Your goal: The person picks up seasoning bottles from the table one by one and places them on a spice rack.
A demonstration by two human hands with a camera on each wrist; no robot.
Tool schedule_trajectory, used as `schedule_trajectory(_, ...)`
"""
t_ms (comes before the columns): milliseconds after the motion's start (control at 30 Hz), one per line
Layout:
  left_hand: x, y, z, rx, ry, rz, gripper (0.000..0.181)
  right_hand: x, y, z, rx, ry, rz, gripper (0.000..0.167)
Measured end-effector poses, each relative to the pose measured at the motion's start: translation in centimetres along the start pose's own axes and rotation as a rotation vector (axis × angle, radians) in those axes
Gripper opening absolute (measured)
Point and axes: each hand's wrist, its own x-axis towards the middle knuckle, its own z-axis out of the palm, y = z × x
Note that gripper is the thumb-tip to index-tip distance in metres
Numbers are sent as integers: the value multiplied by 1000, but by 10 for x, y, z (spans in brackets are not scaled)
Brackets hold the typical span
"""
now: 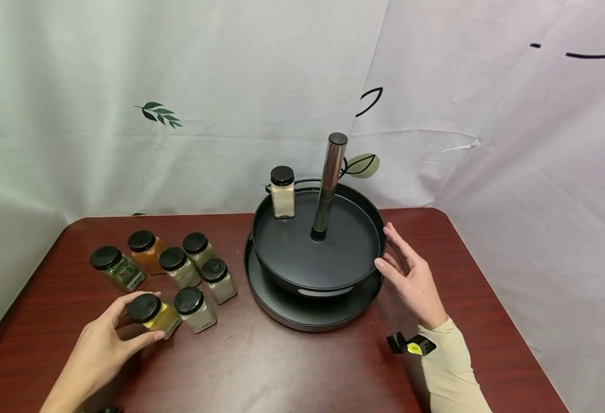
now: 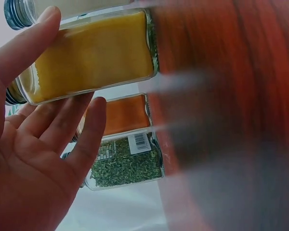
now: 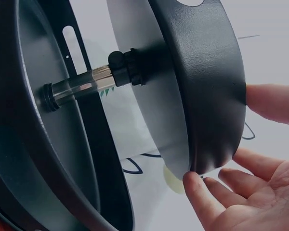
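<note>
My left hand (image 1: 98, 347) holds a yellow spice jar (image 1: 164, 316) with a black lid, thumb on one side and fingers on the other. In the left wrist view the jar's yellow filling (image 2: 96, 55) shows between them; whether its base touches the table cannot be told. My right hand (image 1: 415, 287) touches the outer wall of a black two-tier round rack's upper tray (image 1: 349, 246), its fingers fairly straight. A jar with pale filling (image 1: 283, 199) stands at the back of that tray, left of the post (image 1: 328, 189). Beneath is the wider lower tray (image 1: 302, 320).
Several more spice jars crowd the table's left side: a green herb jar (image 1: 127, 271), an orange one (image 1: 150, 255) and pale ones, such as the jar (image 1: 199, 317) just right of the held one. A white patterned curtain (image 1: 220, 103) hangs behind the dark red table (image 1: 292, 373).
</note>
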Motion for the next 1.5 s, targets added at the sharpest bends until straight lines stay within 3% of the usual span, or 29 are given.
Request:
schedule_trajectory(233, -2, 1, 0, 4, 55, -6, 76, -1, -1, -1, -3, -22, 3, 65)
schedule_trajectory(533, -6, 0, -2, -12, 73, -59, 79, -1, -2, -1, -2, -19, 16, 66)
schedule_trajectory(833, -8, 6, -17, -18, 106, -108, 81, -3, -1, -1, 9, -26, 12, 69)
schedule_trajectory(1100, -7, 14, -32, -21, 180, -71, 76, -3, -1, 0, 11, -26, 3, 68)
schedule_trajectory(1300, -2, 21, -40, -26, 245, -81, 79, -2, -1, 0, 5, -34, 1, 68)
schedule_trajectory(1500, 8, 35, -47, -55, 300, -24, 79, -1, 0, -1, -2, -19, 10, 70)
